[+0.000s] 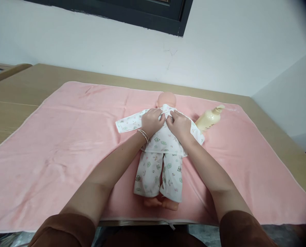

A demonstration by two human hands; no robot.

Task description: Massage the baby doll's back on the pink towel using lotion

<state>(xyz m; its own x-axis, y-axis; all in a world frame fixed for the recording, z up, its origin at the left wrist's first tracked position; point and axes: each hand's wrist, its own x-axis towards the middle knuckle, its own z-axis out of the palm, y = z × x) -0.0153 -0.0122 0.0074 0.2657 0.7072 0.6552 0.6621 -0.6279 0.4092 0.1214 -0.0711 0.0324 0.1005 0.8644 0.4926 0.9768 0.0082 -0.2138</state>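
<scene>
A baby doll (167, 99) lies stretched out with its bald head away from me; no face shows. It wears a white printed shirt (158, 141) and matching trousers (148, 175), and its bare feet poke out below. My left hand (153, 120) rests on the upper part of the shirt, fingers closed on the cloth near the collar. Opposite it, my right hand (179, 123) pinches the shirt just below the neck. One sleeve (128, 122) spreads flat to the left. The other sleeve is partly behind my right hand.
Under the doll a pink blanket (73, 147) covers much of the wooden table (16, 89). A pale yellow pump bottle (208, 118) lies tilted close to the right sleeve. Behind the table rises a white wall (132, 51) with a dark frame (142, 15).
</scene>
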